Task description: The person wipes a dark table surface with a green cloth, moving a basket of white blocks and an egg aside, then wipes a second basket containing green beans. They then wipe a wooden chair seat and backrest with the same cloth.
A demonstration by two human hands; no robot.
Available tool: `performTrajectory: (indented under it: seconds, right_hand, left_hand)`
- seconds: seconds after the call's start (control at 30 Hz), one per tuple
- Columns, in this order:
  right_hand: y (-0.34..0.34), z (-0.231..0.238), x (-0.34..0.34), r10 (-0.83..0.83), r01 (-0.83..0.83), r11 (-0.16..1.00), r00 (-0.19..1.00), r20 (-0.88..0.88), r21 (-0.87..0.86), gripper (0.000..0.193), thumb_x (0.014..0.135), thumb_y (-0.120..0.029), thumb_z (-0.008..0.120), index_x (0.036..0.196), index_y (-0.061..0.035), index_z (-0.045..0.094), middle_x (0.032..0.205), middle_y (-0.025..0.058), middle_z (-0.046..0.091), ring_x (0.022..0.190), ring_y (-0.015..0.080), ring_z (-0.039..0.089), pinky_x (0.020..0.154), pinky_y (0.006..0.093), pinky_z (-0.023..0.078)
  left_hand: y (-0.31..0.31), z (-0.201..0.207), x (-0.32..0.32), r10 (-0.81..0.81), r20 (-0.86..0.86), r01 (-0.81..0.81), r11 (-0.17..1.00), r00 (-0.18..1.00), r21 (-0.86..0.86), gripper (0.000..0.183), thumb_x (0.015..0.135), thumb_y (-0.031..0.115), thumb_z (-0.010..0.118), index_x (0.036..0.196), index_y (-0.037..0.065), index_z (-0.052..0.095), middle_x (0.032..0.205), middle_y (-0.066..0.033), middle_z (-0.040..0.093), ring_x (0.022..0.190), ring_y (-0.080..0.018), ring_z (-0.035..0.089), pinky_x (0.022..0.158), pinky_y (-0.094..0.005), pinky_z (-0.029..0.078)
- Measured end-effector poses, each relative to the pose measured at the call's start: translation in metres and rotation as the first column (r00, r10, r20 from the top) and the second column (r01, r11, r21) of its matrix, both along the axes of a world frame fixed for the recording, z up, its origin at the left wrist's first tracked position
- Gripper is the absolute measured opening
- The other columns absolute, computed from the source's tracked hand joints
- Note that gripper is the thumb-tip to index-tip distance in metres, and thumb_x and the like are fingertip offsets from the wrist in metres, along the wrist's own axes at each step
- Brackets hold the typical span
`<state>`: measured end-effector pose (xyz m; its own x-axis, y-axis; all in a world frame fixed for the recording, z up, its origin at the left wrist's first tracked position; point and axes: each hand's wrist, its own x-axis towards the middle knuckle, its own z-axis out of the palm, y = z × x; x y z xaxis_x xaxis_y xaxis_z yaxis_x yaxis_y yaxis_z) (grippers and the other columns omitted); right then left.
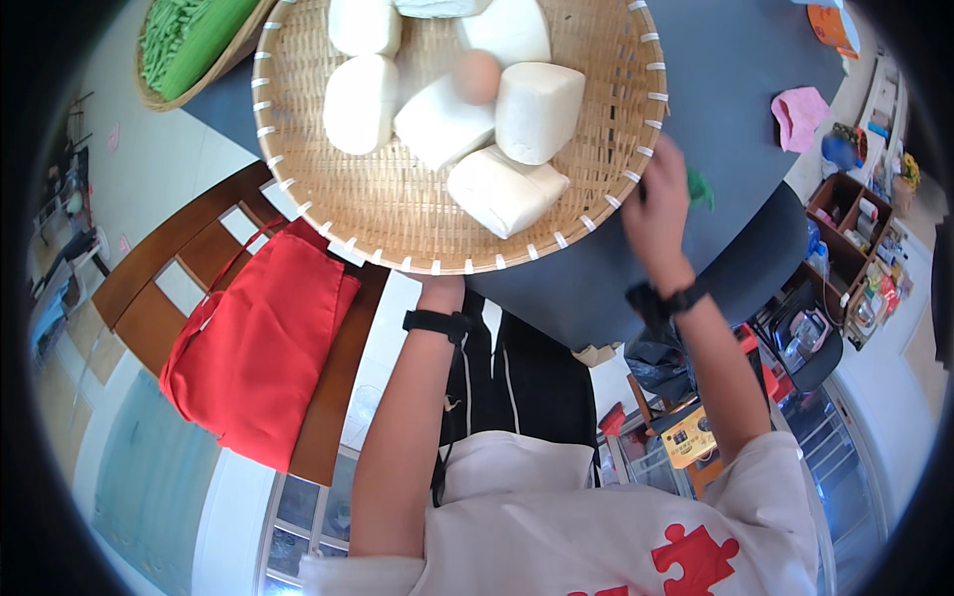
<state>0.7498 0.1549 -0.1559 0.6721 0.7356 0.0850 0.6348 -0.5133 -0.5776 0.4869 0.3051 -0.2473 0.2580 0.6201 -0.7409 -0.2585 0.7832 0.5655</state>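
Head view | we see the woven tray (417, 219) at 12 o'clock, bearing white blocks (447, 124) | our left hand (439, 288), mostly hidden, at its 6 o'clock rim; our right hand (658, 209) at 4 o'clock; we cannot tell either grip | red cloth (273, 343) beyond 7 o'clock

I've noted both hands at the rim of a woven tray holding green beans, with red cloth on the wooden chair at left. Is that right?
Not quite: the head view shows white blocks in the woven tray; green beans lie in a basket at upper left.
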Motion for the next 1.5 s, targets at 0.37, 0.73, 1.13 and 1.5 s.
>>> performTrajectory:
  seconds: [0.37, 0.73, 1.13, 1.5]
  right_hand:
    - [-0.122, 0.035, 0.018, 0.142, -0.133, 0.934, 0.99, 0.005, -0.333, 0.056, 0.087, 0.012, 0.059, 0.137, -0.0135, 0.069, 0.15, 0.0162, 0.06, 0.143, 0.0383, 0.052, 0.121, 0.0481, 0.04]
    - [0.009, -0.023, 0.156, -0.273, 0.283, 0.959, 0.921, 0.277, 0.006, 0.035, 0.099, -0.016, 0.067, 0.133, -0.0131, 0.07, 0.134, 0.0119, 0.068, 0.123, 0.0354, 0.064, 0.106, 0.0416, 0.049]
    - [0.013, -0.017, 0.162, -0.264, 0.274, 0.962, 0.934, 0.239, -0.006, 0.036, 0.1, -0.019, 0.068, 0.135, -0.0146, 0.07, 0.137, 0.0121, 0.068, 0.126, 0.0348, 0.063, 0.107, 0.041, 0.05]
    - [0.162, -0.036, 0.16, -0.219, 0.193, 0.974, 0.937, 0.272, 0.119, 0.036, 0.098, -0.015, 0.064, 0.133, -0.0068, 0.068, 0.133, 0.0182, 0.067, 0.124, 0.0406, 0.06, 0.108, 0.0457, 0.048]
  left_hand:
    - [0.042, 0.172, 0.027, 0.071, -0.3, 0.018, 0.958, 0.951, 0.285, 0.057, 0.108, 0.042, 0.059, 0.151, 0.006, 0.048, 0.147, -0.0117, 0.057, 0.129, -0.0242, 0.058, 0.11, -0.0456, 0.045]
    - [0.045, 0.17, 0.033, -0.061, -0.249, 0.078, 0.995, 0.966, 0.059, 0.055, 0.094, -0.004, 0.063, 0.146, -0.001, 0.046, 0.138, -0.014, 0.062, 0.124, -0.0235, 0.063, 0.1, -0.0381, 0.053]
    - [-0.002, 0.164, -0.057, 0.005, -0.185, -0.003, 1.0, 0.983, 0.01, 0.08, 0.078, -0.017, 0.055, 0.155, -0.001, 0.04, 0.144, -0.0141, 0.058, 0.131, -0.0279, 0.057, 0.113, -0.0401, 0.046]
    - [0.006, 0.211, -0.085, 0.047, -0.238, -0.036, 0.998, 0.97, 0.048, 0.08, 0.078, -0.01, 0.058, 0.155, -0.001, 0.042, 0.147, -0.0156, 0.056, 0.135, -0.031, 0.056, 0.117, -0.0424, 0.043]
